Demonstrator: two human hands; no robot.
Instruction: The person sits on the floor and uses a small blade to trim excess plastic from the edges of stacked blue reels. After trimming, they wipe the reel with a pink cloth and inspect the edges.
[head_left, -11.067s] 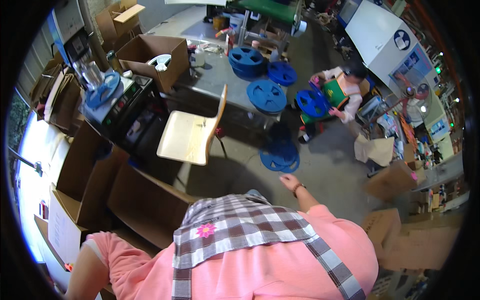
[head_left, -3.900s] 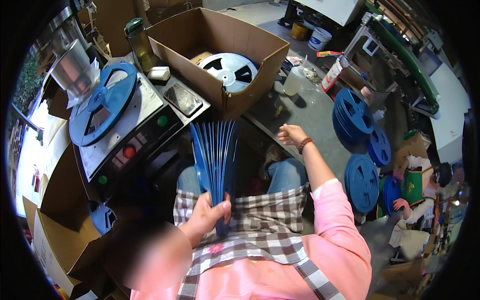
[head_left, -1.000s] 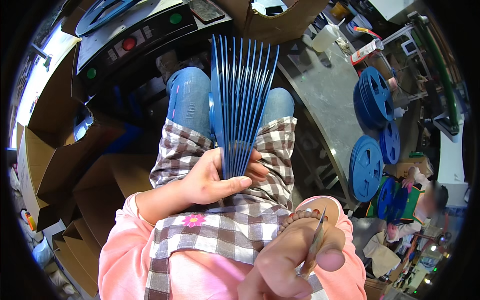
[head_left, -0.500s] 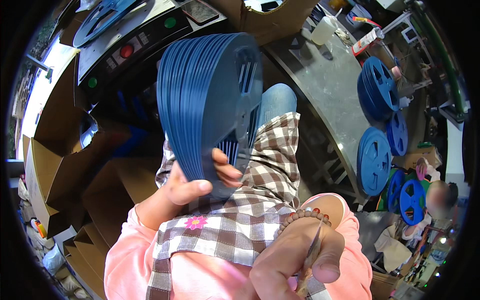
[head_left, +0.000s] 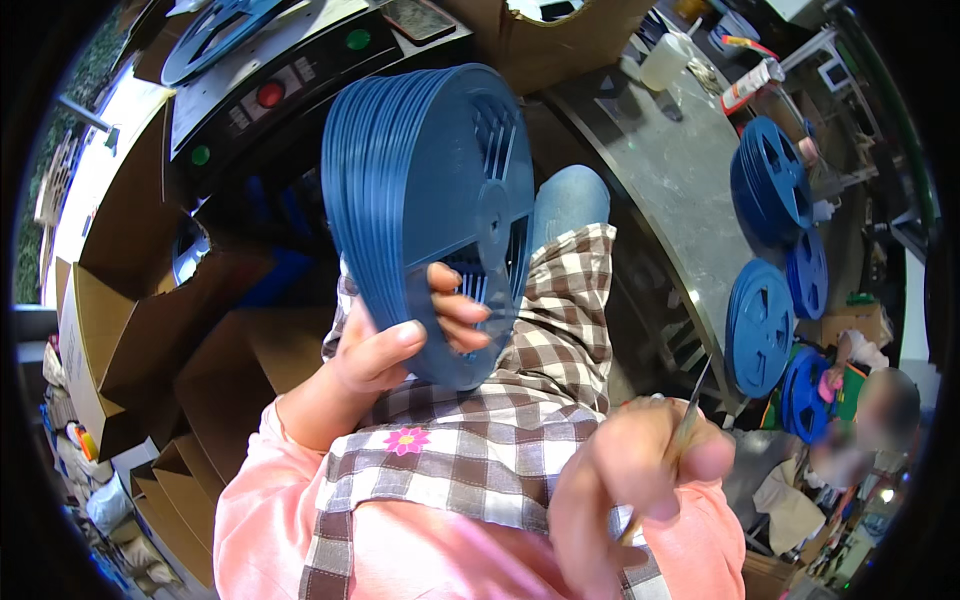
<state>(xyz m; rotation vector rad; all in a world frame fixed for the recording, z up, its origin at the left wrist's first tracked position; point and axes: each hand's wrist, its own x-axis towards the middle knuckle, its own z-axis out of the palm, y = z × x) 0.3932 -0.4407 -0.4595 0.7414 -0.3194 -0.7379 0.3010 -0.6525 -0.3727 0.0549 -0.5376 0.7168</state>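
A thick stack of blue plastic reels [head_left: 440,190] stands on edge over my lap, its spoked face turned to the right. My left hand [head_left: 385,350] grips its lower end, with the thumb on the near rim and the fingers through an opening in the face. To the right and nearer my body, my right hand [head_left: 640,465] is closed around a thin, pointed tool [head_left: 692,405], its narrow tip toward the upper right. This hand is smeared by motion, and the tool's exact kind is unclear. It is apart from the reels.
On the right is a grey metal table [head_left: 650,150] with more blue reels [head_left: 760,325] along its edge and a spray can [head_left: 750,85]. Open cardboard boxes [head_left: 140,340] stand at left, below a machine with coloured buttons [head_left: 270,95]. Another person sits at far right.
My right hand has lifted and shifted right with the pointed tool, whose tip now leans to the upper right. My left hand keeps its hold, and the reel stack shows slightly more of its face.
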